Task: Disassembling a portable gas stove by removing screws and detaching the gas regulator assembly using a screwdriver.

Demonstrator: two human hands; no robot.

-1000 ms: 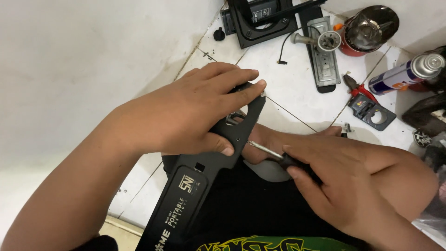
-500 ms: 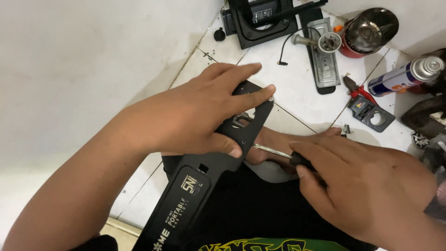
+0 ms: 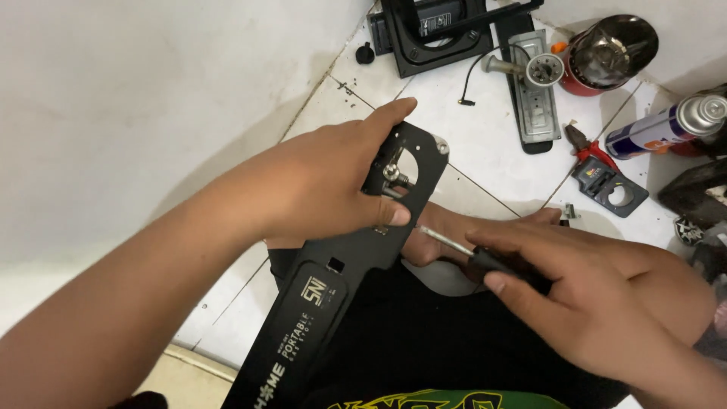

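Note:
My left hand [image 3: 326,182] grips the upper end of a long black flat panel [image 3: 333,280] that slants from the lower left up to the middle. Its top end has a round cutout with a small metal fitting [image 3: 391,173] inside. My right hand [image 3: 591,295] holds a screwdriver [image 3: 469,254] with a black handle and a thin metal shaft. The shaft's tip points left at the panel's edge, just beside my left thumb. My foot lies under the panel on the white tiled floor [image 3: 485,144].
On the tiles at the top lie a black frame part [image 3: 432,34], a grey metal strip [image 3: 534,98], a red canister with a dark lid [image 3: 606,57], a spray can [image 3: 666,125], red-handled pliers [image 3: 583,148] and a small dark bracket [image 3: 609,189]. A white wall stands at the left.
My left hand has turned and lifted the panel's top end, so the round cutout and its metal fitting now show. The screwdriver tip has drawn slightly right of the panel's edge.

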